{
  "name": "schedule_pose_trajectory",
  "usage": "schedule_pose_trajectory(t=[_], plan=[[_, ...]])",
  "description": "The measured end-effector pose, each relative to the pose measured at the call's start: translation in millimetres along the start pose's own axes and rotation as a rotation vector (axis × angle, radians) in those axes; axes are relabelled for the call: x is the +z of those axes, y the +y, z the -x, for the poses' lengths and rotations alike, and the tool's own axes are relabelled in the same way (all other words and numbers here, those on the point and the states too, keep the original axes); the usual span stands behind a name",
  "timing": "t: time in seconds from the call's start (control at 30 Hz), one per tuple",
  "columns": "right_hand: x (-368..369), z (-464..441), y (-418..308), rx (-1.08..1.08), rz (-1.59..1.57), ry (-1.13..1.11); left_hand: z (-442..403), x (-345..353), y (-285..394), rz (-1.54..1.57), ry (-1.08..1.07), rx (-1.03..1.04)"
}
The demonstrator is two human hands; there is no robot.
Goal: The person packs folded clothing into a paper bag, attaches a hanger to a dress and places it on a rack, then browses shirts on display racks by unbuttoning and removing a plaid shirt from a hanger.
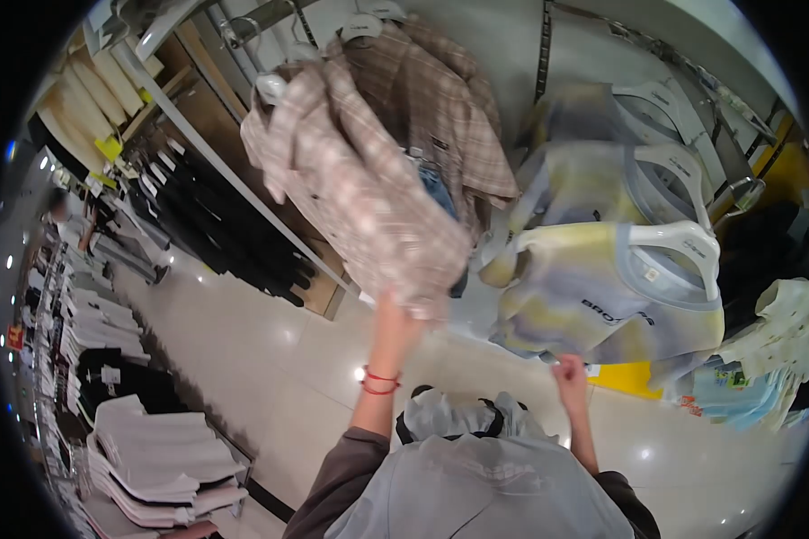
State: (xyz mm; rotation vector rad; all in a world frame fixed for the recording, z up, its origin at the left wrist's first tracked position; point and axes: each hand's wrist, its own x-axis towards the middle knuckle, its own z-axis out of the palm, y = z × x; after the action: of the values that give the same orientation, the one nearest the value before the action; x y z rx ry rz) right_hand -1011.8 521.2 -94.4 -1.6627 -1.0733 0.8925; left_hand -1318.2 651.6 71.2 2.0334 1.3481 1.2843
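Observation:
A pink-brown plaid shirt (368, 189) hangs at the upper middle, drawn toward me and smeared by motion. At its lower end is my left hand (400, 322), closed on the fabric, with the fingers mostly hidden and a red cord on the wrist. Another plaid shirt (440, 117) hangs behind it, with a bit of blue denim (434, 190) between. My right hand (569, 370) has its fingers curled just below the hem of a yellow and grey tie-dye top (584, 278) on a white hanger (683, 241); no held thing shows in it.
More tie-dye tops (593, 184) hang behind the front one. Dark garments (211, 225) fill a rack at left; pale folded-looking clothes (153, 445) sit lower left. Light blue clothes (737, 391) hang at right. A person (108, 238) stands far left on the tiled floor (270, 359).

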Motion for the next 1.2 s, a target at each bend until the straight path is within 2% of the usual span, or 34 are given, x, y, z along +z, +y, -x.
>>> schedule_pose_trajectory(t=[0.03, 0.07, 0.13, 0.2, 0.3, 0.4, 0.43, 0.47, 0.53, 0.57, 0.63, 0.67, 0.73, 0.83, 0.87, 0.93, 1.03, 1.13, 1.2], plan=[[37.6, 2.7, -9.7, -0.038, -0.042, -0.053, -4.9, 5.5, -1.7, 0.023, -0.104, 0.074], [69.8, 4.4, -32.9, -0.079, -0.058, -0.181, -4.3, 15.5, -12.0, 0.017, -0.151, 0.080], [127.2, 1.0, -74.4, -0.256, -0.111, -0.262, -4.5, 27.1, -16.3, 0.116, -0.229, 0.038], [168.5, -29.6, -90.6, -0.539, 0.125, -0.239, -13.1, 14.8, 3.2, 0.313, -0.301, -0.047], [211.8, -81.6, -46.0, -0.415, 0.082, -0.161, -18.2, -9.5, -2.9, 0.305, -0.552, 0.207], [207.7, -72.5, -113.6, 0.109, -0.222, -0.112, -22.2, -53.7, -36.1, 0.077, -0.238, 0.376], [207.5, -68.0, -121.7, 0.228, -0.519, -0.099, -18.3, -65.6, -61.1, 0.156, -0.049, 0.235], [205.5, -62.8, -122.6, 0.236, -0.609, -0.167, -14.9, -76.0, -92.2, 0.233, 0.140, 0.090], [198.7, -53.8, -120.3, 0.243, -0.780, -0.302, -26.1, -105.1, -140.1, 0.126, 0.391, 0.021], [204.4, -48.0, -122.8, 0.314, -0.768, -0.172, -27.7, -109.0, -154.3, 0.270, 0.326, -0.047], [200.8, -38.1, -140.4, 0.300, -0.739, -0.205, -26.8, -111.1, -176.6, 0.548, 0.202, -0.186], [200.7, -36.0, -148.9, 0.284, -0.724, -0.226, -24.3, -104.4, -188.1, 0.614, 0.052, -0.243], [201.2, -42.8, -131.3, 0.201, -0.633, -0.119, -19.0, -86.9, -212.2, 0.739, -0.248, -0.346], [184.0, -50.1, -126.3, 0.125, -0.375, 0.038, -5.2, -77.2, -227.7, 0.748, -0.520, -0.533], [178.1, -50.7, -127.0, 0.112, -0.268, 0.087, -0.1, -79.0, -225.8, 0.746, -0.477, -0.537], [170.2, -49.9, -128.5, 0.084, -0.328, 0.119, 6.4, -86.2, -221.1, 0.735, -0.388, -0.548], [164.0, -44.8, -132.9, 0.087, -0.380, 0.110, 2.5, -93.2, -229.2, 0.725, 0.007, -0.400], [163.4, -32.2, -140.0, 0.203, -0.486, -0.001, -24.9, -96.1, -220.6, 0.569, 0.254, -0.219], [159.1, -25.6, -134.1, 0.230, -0.491, -0.103, -40.3, -98.0, -216.9, 0.685, 0.151, -0.213]])
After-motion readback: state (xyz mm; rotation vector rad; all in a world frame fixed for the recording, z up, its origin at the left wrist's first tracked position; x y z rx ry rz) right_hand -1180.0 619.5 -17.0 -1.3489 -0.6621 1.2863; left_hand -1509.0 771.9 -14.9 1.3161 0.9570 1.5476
